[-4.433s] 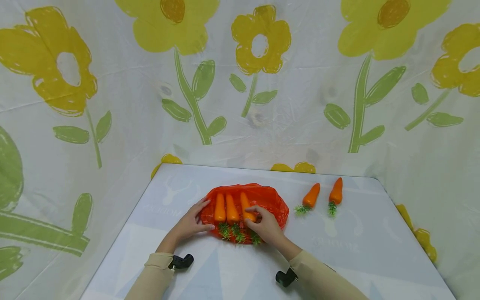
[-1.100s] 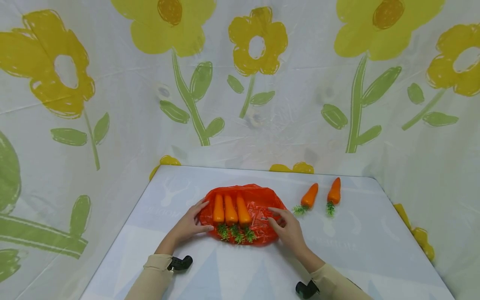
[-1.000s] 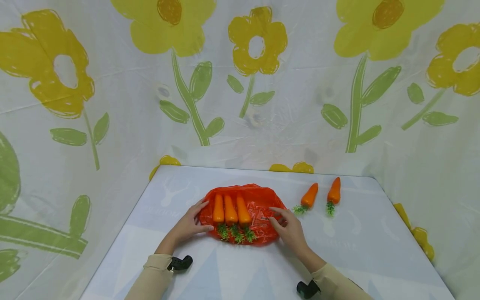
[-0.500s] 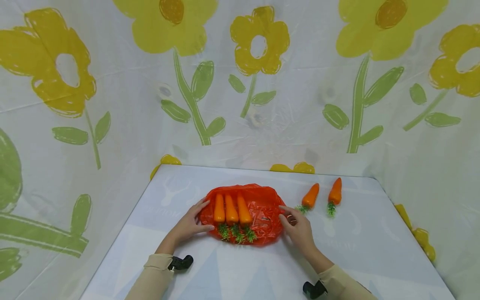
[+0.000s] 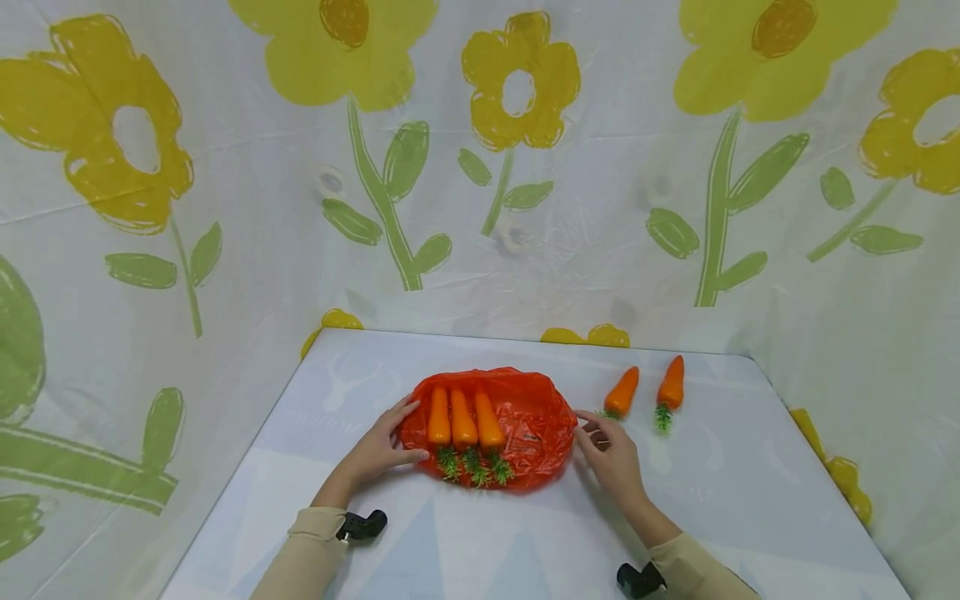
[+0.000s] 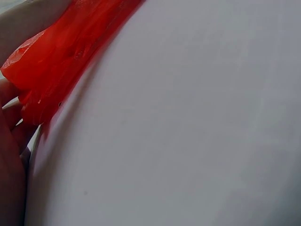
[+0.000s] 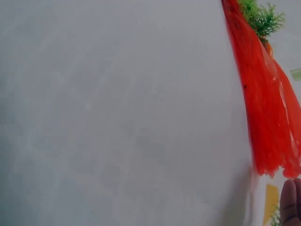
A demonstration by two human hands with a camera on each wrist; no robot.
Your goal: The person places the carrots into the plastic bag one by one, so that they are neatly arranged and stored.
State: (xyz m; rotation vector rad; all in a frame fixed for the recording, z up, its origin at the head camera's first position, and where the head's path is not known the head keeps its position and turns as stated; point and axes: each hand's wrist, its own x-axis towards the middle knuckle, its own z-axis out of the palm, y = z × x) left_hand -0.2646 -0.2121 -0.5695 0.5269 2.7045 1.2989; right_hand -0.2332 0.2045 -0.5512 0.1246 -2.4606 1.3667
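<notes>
In the head view, a crumpled red plastic bag (image 5: 531,429) lies spread on the table. Three orange carrots (image 5: 462,421) rest side by side on its left half, their green tops toward me. My left hand (image 5: 378,446) is at the bag's left edge, thumb and fingers spread apart and touching the plastic. In the left wrist view the bag (image 6: 61,61) sits between thumb and fingers. My right hand (image 5: 615,458) is beside the bag's right edge, its fingertips right at the rim, with no carrot in it. In the right wrist view those fingertips (image 7: 289,202) show just below the bag.
Two more carrots lie right of the bag, one carrot (image 5: 622,392) with its top partly behind my right hand, the other carrot (image 5: 672,383) farther right. The pale table (image 5: 735,492) ends at a flower-printed curtain (image 5: 585,250). Each wrist carries a black device.
Over the last seconds my right hand let go of the third carrot, which now lies close to the other two, and moved right to the bag's edge. My left hand stayed in place.
</notes>
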